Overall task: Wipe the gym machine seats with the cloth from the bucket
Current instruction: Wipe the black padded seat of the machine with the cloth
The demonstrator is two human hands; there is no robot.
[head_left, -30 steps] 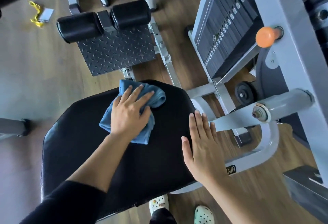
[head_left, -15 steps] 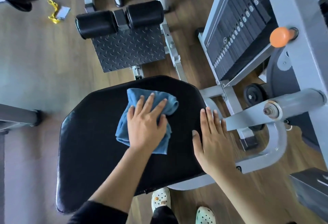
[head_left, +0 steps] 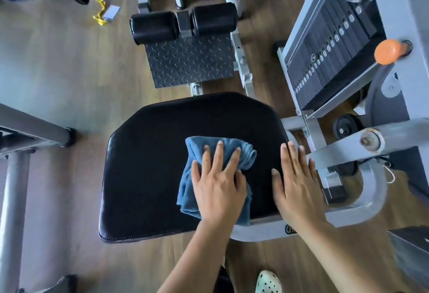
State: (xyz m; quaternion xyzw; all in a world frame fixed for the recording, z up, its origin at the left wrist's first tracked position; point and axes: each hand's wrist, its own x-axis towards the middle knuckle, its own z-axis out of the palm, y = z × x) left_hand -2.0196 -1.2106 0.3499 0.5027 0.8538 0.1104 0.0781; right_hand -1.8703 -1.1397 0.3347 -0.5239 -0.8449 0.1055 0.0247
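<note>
Blue cloth [head_left: 186, 188] runs near-to-far on black seat [head_left: 144, 165], flattened under left hand [head_left: 218, 188].

The seat [head_left: 148, 165] is a wide black pad with a glossy, leather-like skin, cut-off far corners and a stitched seam along its near edge. It lies roughly flat and fills the middle of the view. The cloth [head_left: 247, 154] is blue and soft, bunched into loose folds. It lies on the right half of the seat, close to the right edge, flattened under the spread left hand [head_left: 218, 186]. Its near end reaches the seat's near edge.
</note>
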